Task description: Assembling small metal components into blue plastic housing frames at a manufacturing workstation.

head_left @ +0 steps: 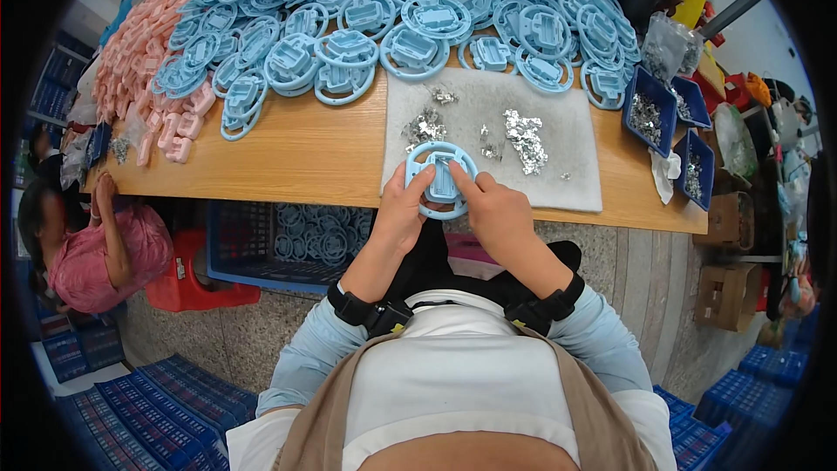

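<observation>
A light blue round plastic part [438,153], ring-shaped with a boxy recess in its middle, is held in front of me over the table's near edge. My left hand [403,212] grips its left side, the thumb lying over the recess. My right hand [499,215] holds the right side, with fingertips pressing at the recess; whether a small metal piece is under them I cannot make out. Just beyond, on a white foam mat [571,131], lie small shiny metal pieces [525,140] in loose piles, with another pile [425,127] at the left.
Light blue plastic parts [349,48] are heaped along the far side, pink parts [144,61] at far left. Blue bins [695,167] of metal bits stand at right. A blue crate [235,244] sits below the table. Another person [113,253] in pink is at left.
</observation>
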Available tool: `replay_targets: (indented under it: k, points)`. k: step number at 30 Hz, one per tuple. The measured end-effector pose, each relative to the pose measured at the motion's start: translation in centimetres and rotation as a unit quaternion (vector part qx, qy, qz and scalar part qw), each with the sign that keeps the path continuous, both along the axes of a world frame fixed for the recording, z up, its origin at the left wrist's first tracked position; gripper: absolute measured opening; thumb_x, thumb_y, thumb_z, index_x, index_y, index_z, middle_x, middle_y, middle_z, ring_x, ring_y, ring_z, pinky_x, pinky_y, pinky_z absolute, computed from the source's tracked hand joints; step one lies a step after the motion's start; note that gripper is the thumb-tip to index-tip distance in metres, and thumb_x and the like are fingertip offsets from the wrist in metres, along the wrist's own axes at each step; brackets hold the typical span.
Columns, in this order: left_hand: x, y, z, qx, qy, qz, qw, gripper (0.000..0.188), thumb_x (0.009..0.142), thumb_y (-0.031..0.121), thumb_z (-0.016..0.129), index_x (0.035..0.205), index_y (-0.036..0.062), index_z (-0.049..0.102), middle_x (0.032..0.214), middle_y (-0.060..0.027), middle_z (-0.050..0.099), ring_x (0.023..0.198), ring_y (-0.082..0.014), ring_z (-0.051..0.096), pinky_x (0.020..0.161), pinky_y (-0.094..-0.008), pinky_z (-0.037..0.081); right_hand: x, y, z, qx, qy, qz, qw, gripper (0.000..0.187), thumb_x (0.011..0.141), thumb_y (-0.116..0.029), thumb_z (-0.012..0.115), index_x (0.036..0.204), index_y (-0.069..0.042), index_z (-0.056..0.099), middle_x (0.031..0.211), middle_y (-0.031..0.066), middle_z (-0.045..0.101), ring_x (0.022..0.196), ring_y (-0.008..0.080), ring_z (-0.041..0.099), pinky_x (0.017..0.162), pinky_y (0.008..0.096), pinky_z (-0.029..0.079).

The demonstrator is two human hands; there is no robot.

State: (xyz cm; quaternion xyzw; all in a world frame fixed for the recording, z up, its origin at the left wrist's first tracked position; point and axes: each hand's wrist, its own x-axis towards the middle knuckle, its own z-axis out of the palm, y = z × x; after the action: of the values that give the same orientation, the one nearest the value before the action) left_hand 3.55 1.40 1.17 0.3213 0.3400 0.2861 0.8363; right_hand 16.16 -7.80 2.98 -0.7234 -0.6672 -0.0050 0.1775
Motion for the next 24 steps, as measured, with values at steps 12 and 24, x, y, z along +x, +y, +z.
replay_targets:
  k: [12, 24]
  points:
    - [0.2, 0.0, -0.4, 0.037, 0.018, 0.005, 0.999, 0.03, 0.086, 0.019, 0.057, 0.111, 0.0049, 0.047, 0.096, -0.005, 0.057, 0.082, -0.0116, 0.058, 0.065, -0.0258, 0.05, -1.2, 0.6, 1.1, -0.078, -0.064, 0.001, 0.995, 0.055, 0.072, -0.009, 0.059, 0.125, -0.008, 0.046, 0.074, 0.0087, 0.056, 0.056, 0.0222, 0.061, 0.05, 0.0323, 0.048]
    - [-0.9, -0.1, 1.1, -0.044, 0.002, -0.08, 0.996, 0.037, 0.084, 0.03, 0.06, 0.107, 0.0007, 0.054, 0.094, -0.0064, 0.061, 0.083, -0.0129, 0.061, 0.067, -0.0269, 0.052, 2.9, -0.3, 1.5, 0.038, 0.406, -0.028, 0.912, 0.029, 0.081, -0.006, 0.056, 0.109, 0.002, 0.058, 0.084, 0.0113, 0.064, 0.071, 0.0106, 0.057, 0.062, 0.0249, 0.045]
